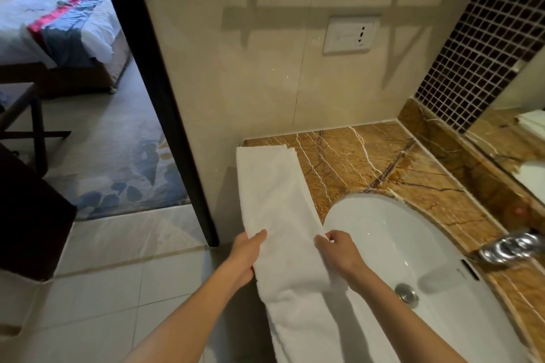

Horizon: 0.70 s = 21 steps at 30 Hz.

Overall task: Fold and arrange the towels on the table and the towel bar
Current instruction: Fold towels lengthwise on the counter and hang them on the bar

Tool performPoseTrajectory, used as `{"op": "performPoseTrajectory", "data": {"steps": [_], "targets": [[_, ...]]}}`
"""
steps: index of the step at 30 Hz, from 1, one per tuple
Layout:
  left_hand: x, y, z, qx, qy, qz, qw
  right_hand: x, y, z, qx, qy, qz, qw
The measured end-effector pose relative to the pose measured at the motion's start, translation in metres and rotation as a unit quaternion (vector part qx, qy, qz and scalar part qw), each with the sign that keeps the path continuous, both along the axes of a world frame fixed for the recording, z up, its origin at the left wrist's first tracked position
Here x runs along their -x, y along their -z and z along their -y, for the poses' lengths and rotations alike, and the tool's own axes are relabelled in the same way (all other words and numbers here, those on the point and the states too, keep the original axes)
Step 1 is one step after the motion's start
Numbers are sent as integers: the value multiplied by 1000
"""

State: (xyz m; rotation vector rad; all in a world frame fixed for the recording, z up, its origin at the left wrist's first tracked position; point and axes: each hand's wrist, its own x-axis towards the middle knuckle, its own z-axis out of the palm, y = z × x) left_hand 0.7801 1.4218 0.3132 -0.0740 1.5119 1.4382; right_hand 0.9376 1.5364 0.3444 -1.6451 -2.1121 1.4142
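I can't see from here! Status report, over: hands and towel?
Hands: left hand, right hand both grip the towel. It lies lengthwise on the counter, near end hanging off, sink alongside.

A plain white towel (pixel 274 186) is lying as a long narrow strip, folded lengthwise, just left of the sink (pixel 383 233). Its far end is resting flat beyond the sink, with layered edges showing. Midway, its right edge is meeting the sink's rim. Its near end is hanging down past the sink's left side, softly bunched.
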Motion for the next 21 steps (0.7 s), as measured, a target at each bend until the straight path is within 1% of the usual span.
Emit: {"op": "performPoseTrajectory", "data": {"steps": [3, 5, 10, 12, 14, 16, 18, 21], "targets": [[-12, 0, 7, 11, 32, 21, 999, -13, -4, 1, 25, -7, 35, 999], [-19, 5, 13, 10, 44, 30, 999, -19, -7, 2, 53, -3, 37, 998], [-35, 13, 29, -33, 41, 78, 996, -41, -14, 10, 169, 22, 14, 985], [-42, 14, 37, -66, 57, 122, 989, -52, -8, 15, 195, 36, -25, 980], [-49, 16, 45, -92, 64, 146, 983, -59, -4, 21, 177, 58, -82, 979], [-54, 18, 50, -103, 53, 142, 983, -64, -4, 27, 138, 78, -119, 980], [-57, 17, 52, -101, 43, 121, 987, -67, -8, 34, 121, 77, -132, 981], [-65, 10, 54, -95, 32, 112, 989, -75, -9, 40, 137, 53, -134, 980]]}}
